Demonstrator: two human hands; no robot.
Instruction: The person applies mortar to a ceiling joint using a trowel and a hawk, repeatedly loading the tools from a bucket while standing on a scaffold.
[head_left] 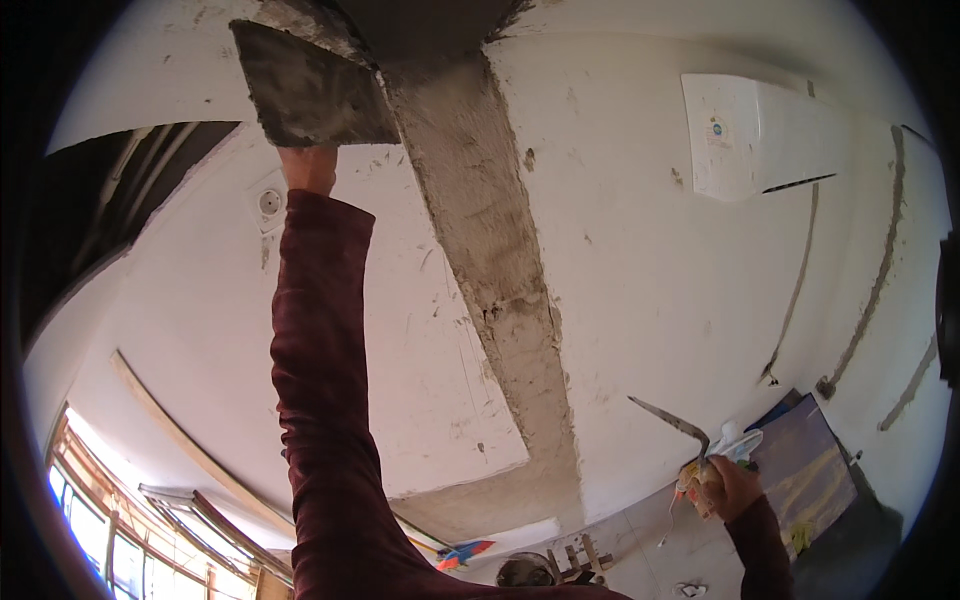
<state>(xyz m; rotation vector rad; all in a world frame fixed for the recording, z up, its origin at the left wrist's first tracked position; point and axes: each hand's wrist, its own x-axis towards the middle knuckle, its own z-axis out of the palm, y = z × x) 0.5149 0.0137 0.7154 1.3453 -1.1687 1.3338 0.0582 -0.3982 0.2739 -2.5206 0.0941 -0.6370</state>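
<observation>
My left arm stretches up in a dark red sleeve, and my left hand (312, 168) is closed under a square plasterer's hawk (320, 90). Grey wet mortar smears cover the board, and my fingers are mostly hidden behind it. The hawk's right edge is by a long strip of grey mortar (480, 200) on the white wall. At lower right my right hand (733, 488) grips a trowel (672, 415), seen nearly edge-on, with its blade pointing up and left. A darker, wetter patch of mortar (430, 35) lies at the top, right of the hawk.
A white air conditioner (760, 140) is mounted at upper right. A wall socket (269, 203) sits beside my left wrist. Below are a bucket (525, 570), pieces of wood (583, 556) and a large flat panel (800, 460). Windows (125, 555) are at lower left.
</observation>
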